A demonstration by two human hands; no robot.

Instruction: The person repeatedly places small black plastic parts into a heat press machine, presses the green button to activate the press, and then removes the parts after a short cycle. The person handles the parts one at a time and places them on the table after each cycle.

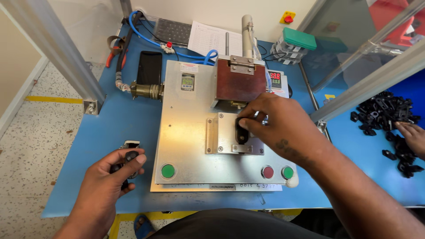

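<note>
My right hand (283, 126) reaches over a metal press fixture (190, 132) and pinches a small black plastic part (241, 130) that sits in the fixture's nest plate. Above that nest hangs the brown press head (239, 82). My left hand (110, 181) rests on the blue table (119, 128) left of the fixture, closed around a small black-and-silver key-fob-like piece (128, 157), thumb on top.
The fixture's front edge carries two green buttons (168, 171) and a red one (267, 171). A black phone (149, 67), pliers (116, 51), blue hoses and paper lie at the back. Another person's hand (411, 135) touches a pile of black parts (385, 117) at right.
</note>
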